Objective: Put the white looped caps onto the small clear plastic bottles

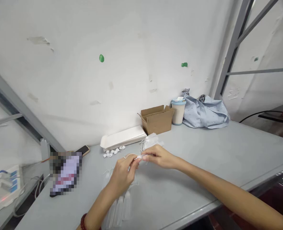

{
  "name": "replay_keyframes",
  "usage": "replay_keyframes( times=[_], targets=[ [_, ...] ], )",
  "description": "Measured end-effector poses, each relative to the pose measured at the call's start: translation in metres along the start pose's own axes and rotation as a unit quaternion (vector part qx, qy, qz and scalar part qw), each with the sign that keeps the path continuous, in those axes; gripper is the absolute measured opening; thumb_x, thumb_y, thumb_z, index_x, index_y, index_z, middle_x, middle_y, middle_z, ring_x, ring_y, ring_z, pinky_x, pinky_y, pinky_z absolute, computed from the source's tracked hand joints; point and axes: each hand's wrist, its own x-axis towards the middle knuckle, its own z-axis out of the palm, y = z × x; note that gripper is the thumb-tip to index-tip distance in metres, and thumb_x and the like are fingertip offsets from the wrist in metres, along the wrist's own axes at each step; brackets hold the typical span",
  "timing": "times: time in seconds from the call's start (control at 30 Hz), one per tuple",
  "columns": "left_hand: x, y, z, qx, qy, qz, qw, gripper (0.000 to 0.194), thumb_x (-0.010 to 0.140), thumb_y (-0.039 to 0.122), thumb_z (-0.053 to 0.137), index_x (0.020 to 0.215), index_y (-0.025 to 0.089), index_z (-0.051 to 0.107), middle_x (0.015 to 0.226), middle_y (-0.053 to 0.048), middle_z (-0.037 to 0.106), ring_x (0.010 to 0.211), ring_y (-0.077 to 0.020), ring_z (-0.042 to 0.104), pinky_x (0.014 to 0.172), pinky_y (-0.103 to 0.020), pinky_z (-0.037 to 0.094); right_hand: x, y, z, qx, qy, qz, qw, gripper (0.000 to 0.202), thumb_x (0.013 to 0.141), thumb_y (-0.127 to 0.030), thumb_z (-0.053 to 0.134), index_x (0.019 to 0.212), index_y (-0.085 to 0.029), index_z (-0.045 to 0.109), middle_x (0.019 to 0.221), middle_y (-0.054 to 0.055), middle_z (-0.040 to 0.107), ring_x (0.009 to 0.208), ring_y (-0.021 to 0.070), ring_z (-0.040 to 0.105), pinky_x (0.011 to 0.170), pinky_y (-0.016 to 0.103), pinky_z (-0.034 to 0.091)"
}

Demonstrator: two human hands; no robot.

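Note:
In the head view my left hand (pixel 123 174) and my right hand (pixel 159 156) meet over the grey table. Both pinch a small white piece (pixel 139 157), and a thin white cord shows beside the left fingers. What the piece is exactly, I cannot make out. Below my left hand lie several clear tube-like items (pixel 119 210), partly covered by the forearm. Just beyond my right hand rests a small pile of clear and white pouches (pixel 153 140) with cords.
Several small white pieces (pixel 111 152) lie before a long white box (pixel 124 138). Behind stand an open cardboard box (pixel 159 121), a lidded cup (pixel 178 113) and a light blue cloth bag (pixel 205 113). At left are a phone (pixel 85 150) and a power strip (pixel 11 188) with cables.

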Motion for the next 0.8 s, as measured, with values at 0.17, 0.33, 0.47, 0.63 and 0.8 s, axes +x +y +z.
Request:
replay_keyframes(
  times=[0.17,0.33,0.47,0.63,0.8],
  targets=[
    [0.011,-0.032,-0.016,0.117,-0.007,-0.007,0.993,0.026,0.091,0.026,0.038,0.090,0.018,0.063,0.091,-0.005,0.068,0.081,-0.0165,0.062,0.070,-0.025,0.048,0.005,0.017,-0.010,-0.013,0.064,0.066,0.996,0.041,0.094,-0.042,0.036,0.068,-0.015,0.052,0.060,-0.001,0.045,0.056,0.0115,0.041,0.056,0.023,0.034],
    [0.026,-0.071,-0.032,0.247,-0.005,-0.107,0.963,0.028,0.086,0.014,0.039,0.099,0.013,0.064,0.100,-0.011,0.069,0.092,-0.0219,0.063,0.080,-0.032,0.047,0.019,0.042,-0.032,-0.231,0.228,0.054,0.944,0.032,0.095,-0.026,0.031,0.110,-0.013,0.056,0.091,0.010,0.058,0.084,0.0203,0.051,0.074,0.031,0.039],
    [0.044,-0.082,-0.021,0.307,-0.054,-0.127,0.942,0.026,0.086,0.015,0.043,0.098,0.012,0.065,0.099,-0.014,0.069,0.094,-0.0245,0.063,0.080,-0.033,0.047,0.028,0.061,-0.038,-0.291,0.139,0.110,0.940,0.027,0.090,-0.015,0.042,0.107,-0.017,0.062,0.101,0.010,0.062,0.096,0.0230,0.049,0.079,0.033,0.038],
    [0.060,-0.084,-0.006,0.371,-0.104,-0.164,0.908,0.024,0.086,0.020,0.046,0.083,0.009,0.067,0.093,-0.020,0.069,0.092,-0.0300,0.065,0.074,-0.035,0.047,0.018,0.067,-0.037,-0.295,0.137,0.124,0.938,0.027,0.088,-0.008,0.044,0.104,-0.015,0.065,0.105,0.009,0.062,0.098,0.0230,0.048,0.080,0.034,0.036],
    [0.062,-0.088,-0.005,0.379,-0.125,-0.172,0.900,0.027,0.087,0.027,0.045,0.088,0.012,0.067,0.097,-0.018,0.069,0.095,-0.0302,0.064,0.073,-0.034,0.047,0.011,0.043,-0.032,-0.321,0.181,0.066,0.927,0.022,0.090,-0.012,0.043,0.096,-0.015,0.064,0.100,0.010,0.063,0.094,0.0226,0.048,0.076,0.033,0.034]
  ],
)
